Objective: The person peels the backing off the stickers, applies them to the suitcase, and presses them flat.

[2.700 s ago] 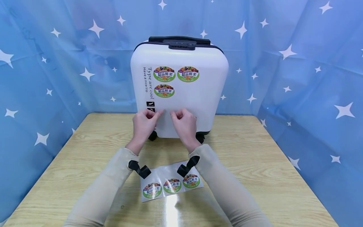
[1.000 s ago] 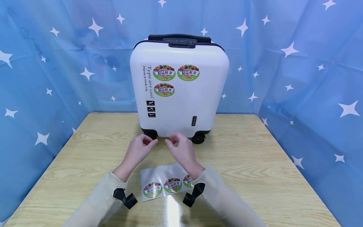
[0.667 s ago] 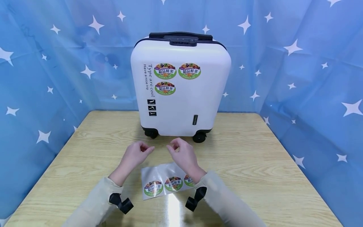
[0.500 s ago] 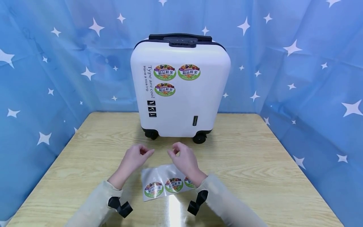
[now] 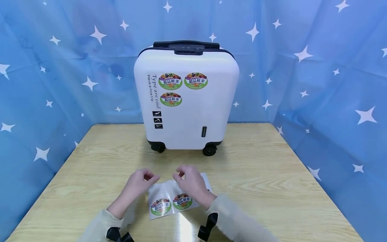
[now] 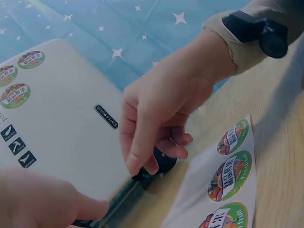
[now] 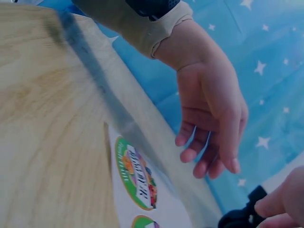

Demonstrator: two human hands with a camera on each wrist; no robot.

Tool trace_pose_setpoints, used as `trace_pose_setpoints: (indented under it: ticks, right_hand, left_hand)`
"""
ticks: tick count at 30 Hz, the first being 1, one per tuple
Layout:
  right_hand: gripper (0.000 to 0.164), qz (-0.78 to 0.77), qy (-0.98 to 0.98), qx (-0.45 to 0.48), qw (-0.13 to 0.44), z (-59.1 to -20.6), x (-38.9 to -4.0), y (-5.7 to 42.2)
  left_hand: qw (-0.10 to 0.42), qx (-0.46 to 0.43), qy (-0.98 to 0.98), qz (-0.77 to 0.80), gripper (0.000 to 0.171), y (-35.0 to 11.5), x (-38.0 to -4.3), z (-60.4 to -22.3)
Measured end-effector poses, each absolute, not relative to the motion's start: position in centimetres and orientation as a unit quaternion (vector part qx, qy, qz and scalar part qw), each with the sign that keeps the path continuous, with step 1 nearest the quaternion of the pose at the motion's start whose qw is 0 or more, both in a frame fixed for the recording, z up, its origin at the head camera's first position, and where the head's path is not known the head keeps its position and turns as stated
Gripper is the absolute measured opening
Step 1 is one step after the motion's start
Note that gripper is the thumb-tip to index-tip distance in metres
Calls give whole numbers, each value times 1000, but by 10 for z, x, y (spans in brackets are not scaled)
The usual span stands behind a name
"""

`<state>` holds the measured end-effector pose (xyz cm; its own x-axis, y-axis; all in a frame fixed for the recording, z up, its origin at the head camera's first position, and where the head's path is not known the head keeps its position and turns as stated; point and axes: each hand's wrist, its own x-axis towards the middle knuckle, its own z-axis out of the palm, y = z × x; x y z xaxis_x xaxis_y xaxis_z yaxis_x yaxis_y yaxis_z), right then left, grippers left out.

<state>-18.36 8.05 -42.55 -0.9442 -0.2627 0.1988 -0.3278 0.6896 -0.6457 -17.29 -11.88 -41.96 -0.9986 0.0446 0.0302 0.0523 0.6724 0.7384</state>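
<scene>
Left hand (image 5: 134, 185), right hand (image 5: 191, 185) both empty, fingers loosely bent, hovering above sheet (image 5: 164, 190). Sheet on worktop (image 5: 272, 174), in front of suitcase (image 5: 187, 124); three stickers (image 5: 182, 201) on it. Possible trouble: sheet seems unweighted, so brushing sleeve (image 5: 242, 222) or one-handed tug could drag it; careless pinch could crease stickers; suitcase stands on wheels (image 5: 209, 150), so firm push might roll it.

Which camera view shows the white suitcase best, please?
The head view: the white suitcase shows its full front there, unblocked. The left wrist view cuts its front off; the right wrist view has only a small part, lower right.
</scene>
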Motion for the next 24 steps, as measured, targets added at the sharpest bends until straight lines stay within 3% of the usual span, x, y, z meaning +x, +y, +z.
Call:
trace_pose_setpoints:
  ticks: [14, 24]
  right_hand:
    - [33, 302, -933, 194, -20, -436, -167, 76]
    - [34, 245, -934, 258, -18, -439, -163, 75]
  left_hand:
    - [-44, -9, -923, -383, 21, -133, -151, -428]
    - [-57, -12, -932, -358, 28, -134, -145, -436]
